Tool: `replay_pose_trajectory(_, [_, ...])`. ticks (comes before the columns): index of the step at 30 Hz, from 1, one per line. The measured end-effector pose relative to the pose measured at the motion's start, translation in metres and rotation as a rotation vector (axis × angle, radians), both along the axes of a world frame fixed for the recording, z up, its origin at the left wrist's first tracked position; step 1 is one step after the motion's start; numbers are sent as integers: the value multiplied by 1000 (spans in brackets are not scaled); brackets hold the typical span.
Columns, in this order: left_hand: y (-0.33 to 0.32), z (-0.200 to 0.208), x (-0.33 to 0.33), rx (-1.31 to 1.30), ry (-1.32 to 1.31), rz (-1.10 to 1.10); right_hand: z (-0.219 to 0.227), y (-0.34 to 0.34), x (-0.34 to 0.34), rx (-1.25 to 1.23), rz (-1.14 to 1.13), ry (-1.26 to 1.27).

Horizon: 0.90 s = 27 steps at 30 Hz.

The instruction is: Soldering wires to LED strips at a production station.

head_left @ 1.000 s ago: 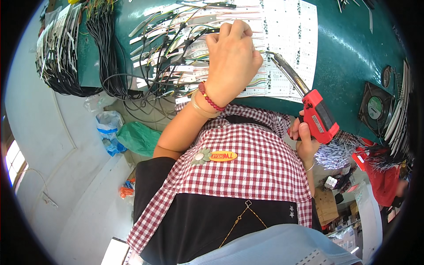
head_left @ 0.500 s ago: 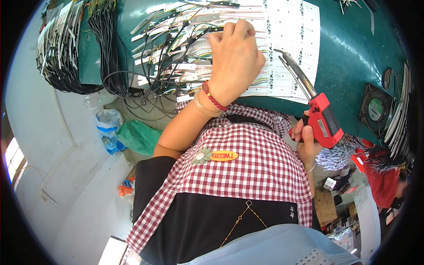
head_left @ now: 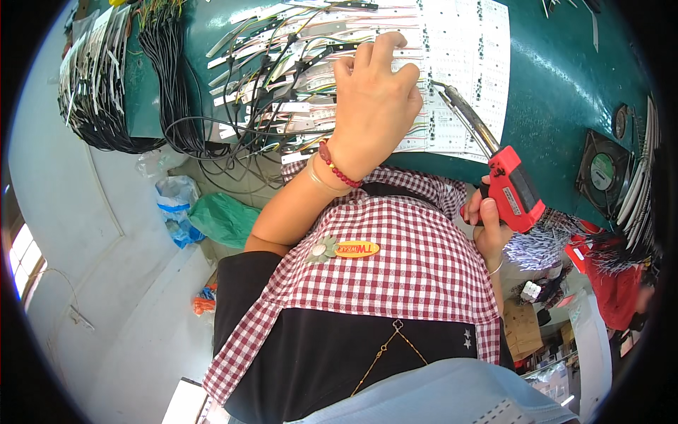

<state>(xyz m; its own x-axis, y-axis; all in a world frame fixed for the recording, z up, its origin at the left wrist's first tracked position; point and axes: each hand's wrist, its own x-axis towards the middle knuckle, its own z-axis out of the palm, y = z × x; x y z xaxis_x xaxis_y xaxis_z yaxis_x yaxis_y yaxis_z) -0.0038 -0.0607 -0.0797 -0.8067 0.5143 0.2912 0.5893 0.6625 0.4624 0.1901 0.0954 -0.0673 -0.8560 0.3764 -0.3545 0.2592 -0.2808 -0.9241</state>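
My left hand (head_left: 378,95) is palm down over wires and white circuit boards, its index finger and thumb spread apart and its other fingers bent. Nothing shows between those fingers. My right hand (head_left: 487,219) grips a red and black pistol-shaped soldering gun (head_left: 514,189). Its long metal barrel slants up and left, and the tip is over the white circuit board sheet (head_left: 459,92), close to my left thumb; I cannot tell whether it touches. Thin coloured wires and black cables (head_left: 265,78) lie across the narrow white boards left of my hand.
Further left on the green table (head_left: 565,78) are a bundle of black cables (head_left: 169,78) and a pile of wired strips (head_left: 95,92). At the right stand a black fan (head_left: 602,175) and grey-white wires (head_left: 639,169). A green bag (head_left: 222,219) is below the table's edge.
My left thumb and index finger have moved apart from a closer, curled pose. The soldering gun has shifted slightly left, bringing its tip nearer to my left hand.
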Motion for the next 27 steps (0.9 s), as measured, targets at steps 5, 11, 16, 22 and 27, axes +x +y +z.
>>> replay_pose_trajectory(5, [4,-5,0,-14,18,44,-2,-1,0,-13,1,-11])
replay_pose_trajectory(11, [5,-5,-1,-29,23,31,-4,0,0,-2,23,-23])
replay_pose_trajectory(16, [5,-4,-2,-51,31,18,-7,5,3,49,127,-21])
replay_pose_trajectory(22, [5,-4,-3,-59,14,16,-10,6,11,171,153,-66])
replay_pose_trajectory(27, [6,-4,-3,-50,9,20,-19,8,16,274,215,-85])
